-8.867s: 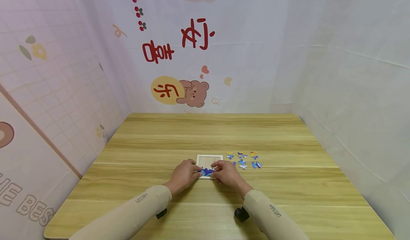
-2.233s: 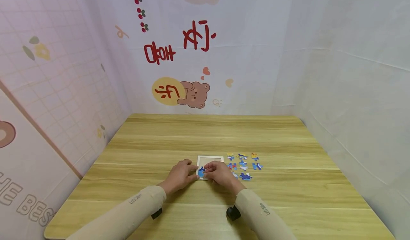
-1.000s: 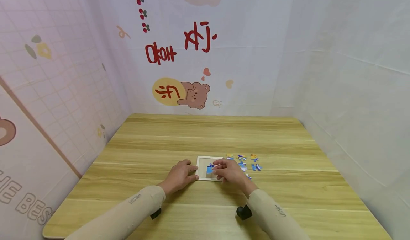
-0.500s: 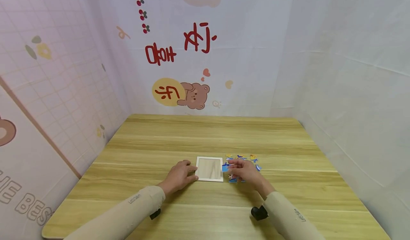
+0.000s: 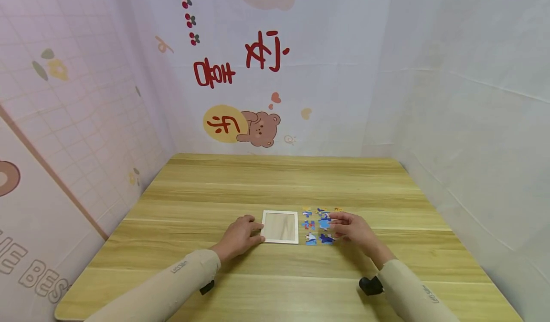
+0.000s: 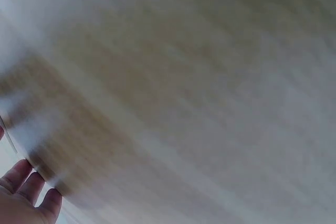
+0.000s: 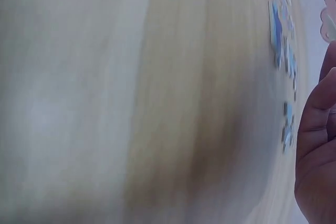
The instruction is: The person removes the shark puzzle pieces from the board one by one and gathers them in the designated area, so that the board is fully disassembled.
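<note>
A white square puzzle frame (image 5: 280, 242) lies flat on the wooden table, its recess showing bare backing. At its left edge, the fingertips and thumb of my left hand (image 5: 240, 236) rest against the rim. In the left wrist view only a few fingertips (image 6: 51, 203) show, at the lower left corner. My right hand (image 5: 354, 229) is over the loose pieces right of the frame and pinches a light-blue puzzle piece (image 5: 324, 223). The right wrist view shows part of the right hand (image 7: 317, 150); its grip on the piece is out of sight there.
Several loose jigsaw pieces lie in rows right of the frame, among them a yellow and blue one (image 5: 307, 212), a red and blue one (image 5: 308, 224) and a dark-blue one (image 5: 327, 238). Printed cloth walls (image 5: 335, 107) stand behind and beside the table (image 5: 240, 183).
Earlier, blue pieces lay in the frame's lower part; now it holds none. My right hand has carried the light-blue piece rightward, out over the loose pieces. The left hand stays at the frame.
</note>
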Available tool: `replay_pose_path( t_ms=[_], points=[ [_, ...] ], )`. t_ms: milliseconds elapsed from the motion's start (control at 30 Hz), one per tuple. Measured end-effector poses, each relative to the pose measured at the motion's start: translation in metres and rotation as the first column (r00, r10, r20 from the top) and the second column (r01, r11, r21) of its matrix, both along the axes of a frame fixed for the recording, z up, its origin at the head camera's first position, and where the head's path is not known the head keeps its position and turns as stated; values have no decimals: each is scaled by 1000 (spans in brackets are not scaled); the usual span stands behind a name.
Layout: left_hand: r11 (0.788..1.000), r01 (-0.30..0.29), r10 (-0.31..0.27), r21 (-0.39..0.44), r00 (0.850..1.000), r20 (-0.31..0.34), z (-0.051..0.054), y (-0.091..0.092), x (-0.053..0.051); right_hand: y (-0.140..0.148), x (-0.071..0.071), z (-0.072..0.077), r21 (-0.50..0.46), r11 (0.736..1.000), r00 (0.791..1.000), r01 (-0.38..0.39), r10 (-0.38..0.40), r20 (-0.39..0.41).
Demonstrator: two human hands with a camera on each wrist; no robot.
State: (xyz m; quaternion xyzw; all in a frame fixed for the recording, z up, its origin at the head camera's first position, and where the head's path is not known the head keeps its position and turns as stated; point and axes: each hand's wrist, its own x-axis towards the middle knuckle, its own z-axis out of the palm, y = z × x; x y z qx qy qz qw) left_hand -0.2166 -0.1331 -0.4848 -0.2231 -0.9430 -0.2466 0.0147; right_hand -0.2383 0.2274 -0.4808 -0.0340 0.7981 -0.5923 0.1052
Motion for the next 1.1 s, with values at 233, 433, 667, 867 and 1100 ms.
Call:
replay_pose_path(
  t_ms=[233,433,667,867,1100],
  points=[
    [1000,7,-7,5,1000,-3,0,-1,0,19,3,-6,-34,999,1000,-9,10,24],
    [1000,-1,1,-4,1000,-8,-3,-2,-2,39,6,-11,-24,1000,998,-17,18,63],
    [1000,6,-6,-5,1000,-17,-4,-3,-3,57,7,-16,3,997,993,-81,80,86],
    [1000,1,-1,-2,1000,-10,-1,-2,-3,60,5,-18,23,992,989,-122,120,90],
    [1000,25,-25,-3,999,-32,0,2,-1,65,7,-19,49,989,987,-137,132,93]
  ],
)
